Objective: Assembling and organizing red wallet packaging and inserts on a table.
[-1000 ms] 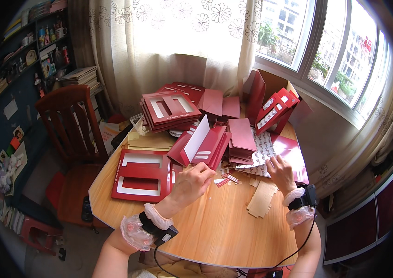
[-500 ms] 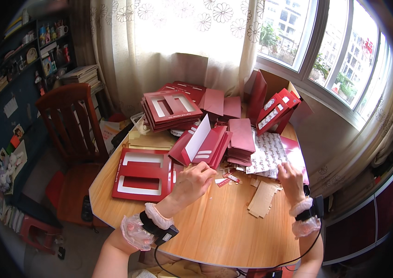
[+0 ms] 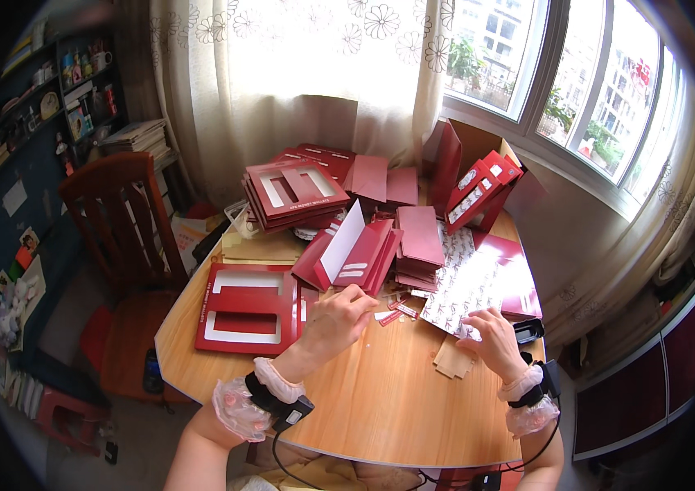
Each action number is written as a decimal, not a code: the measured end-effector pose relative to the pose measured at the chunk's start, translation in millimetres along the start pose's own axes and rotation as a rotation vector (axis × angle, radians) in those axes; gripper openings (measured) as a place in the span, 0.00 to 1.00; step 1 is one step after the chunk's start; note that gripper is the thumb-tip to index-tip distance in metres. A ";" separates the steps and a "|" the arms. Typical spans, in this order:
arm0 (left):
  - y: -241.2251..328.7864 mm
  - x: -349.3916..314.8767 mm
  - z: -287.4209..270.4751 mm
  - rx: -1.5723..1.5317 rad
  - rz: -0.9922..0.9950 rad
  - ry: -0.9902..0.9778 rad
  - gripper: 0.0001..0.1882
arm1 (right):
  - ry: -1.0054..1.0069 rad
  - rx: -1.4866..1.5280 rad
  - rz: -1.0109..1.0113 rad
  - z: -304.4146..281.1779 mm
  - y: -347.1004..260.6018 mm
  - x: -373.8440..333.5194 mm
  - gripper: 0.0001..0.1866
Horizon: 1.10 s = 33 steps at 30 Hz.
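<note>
My right hand [image 3: 491,342] pinches the near edge of a white sheet with a printed pattern [image 3: 464,274], which lies at the right of the table. Beneath that sheet's near corner, a tan cardboard piece [image 3: 454,360] sticks out. My left hand [image 3: 335,322] is held over the middle with thumb and fingers closed together; anything between them is too small to make out. Just beyond it stand folded red card pieces [image 3: 366,250], one with a white flap raised. To the left lies a flat red window box [image 3: 249,307] with two white-edged openings.
More red window boxes [image 3: 294,192] are piled at the far left. A stack of folded red card [image 3: 417,237] stands mid-table, with small red and white strips [image 3: 392,313] before it. An open carton [image 3: 478,147] holds red boxes. A black object [image 3: 528,331] sits at the right edge.
My right hand has come nearer and slightly left, drawing the patterned sheet toward me over part of the tan cardboard. The left hand has hardly moved. The view has shifted slightly.
</note>
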State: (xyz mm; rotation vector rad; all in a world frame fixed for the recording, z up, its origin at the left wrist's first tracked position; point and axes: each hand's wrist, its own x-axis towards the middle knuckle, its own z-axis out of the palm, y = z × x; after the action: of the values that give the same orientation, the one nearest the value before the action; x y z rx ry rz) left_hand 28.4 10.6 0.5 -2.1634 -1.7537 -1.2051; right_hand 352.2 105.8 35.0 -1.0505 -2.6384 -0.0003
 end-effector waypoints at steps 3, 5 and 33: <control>-0.2 0.8 0.2 -0.006 -0.012 -0.003 0.06 | -0.061 0.014 0.024 6.8 8.4 0.9 0.18; -0.8 0.8 -0.5 -0.012 -0.022 -0.008 0.06 | -0.062 0.009 0.042 5.9 10.2 2.2 0.18; -2.6 0.3 -2.0 0.015 -0.015 -0.017 0.07 | 0.077 -0.042 -0.062 2.8 4.8 9.3 0.19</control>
State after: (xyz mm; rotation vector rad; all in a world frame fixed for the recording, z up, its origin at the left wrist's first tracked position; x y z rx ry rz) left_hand 25.2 10.6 1.1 -2.1624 -1.7833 -1.1762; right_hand 348.3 115.9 34.4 -0.9612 -2.6107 -0.1086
